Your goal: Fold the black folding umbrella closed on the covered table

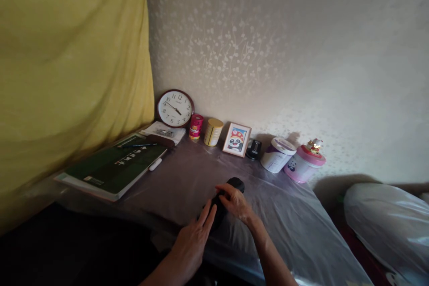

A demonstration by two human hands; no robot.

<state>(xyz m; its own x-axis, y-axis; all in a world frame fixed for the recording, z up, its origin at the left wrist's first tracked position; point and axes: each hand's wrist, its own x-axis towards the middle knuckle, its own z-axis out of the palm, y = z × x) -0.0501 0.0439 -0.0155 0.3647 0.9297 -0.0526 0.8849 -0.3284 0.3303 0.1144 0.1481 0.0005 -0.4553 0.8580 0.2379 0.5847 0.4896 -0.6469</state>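
A dark black bundle [219, 215], soft-looking and elongated, lies on the covered table near its front edge; its exact kind cannot be made out. My right hand [233, 201] rests over its upper part, fingers bent and closed on it. From the lower left, my left hand [197, 234] reaches against the bundle's side with its visible fingers stretched out straight. The left thumb is hidden, and both hands cover much of the bundle's middle.
Along the wall stand a round clock [175, 108], a pink can [196, 126], a yellow-lidded can [213, 132], a framed panda picture [237, 139], a black stapler-like object [254, 149], a white tub [278, 155] and a pink tub [303, 165]. A green book [110, 167] lies left.
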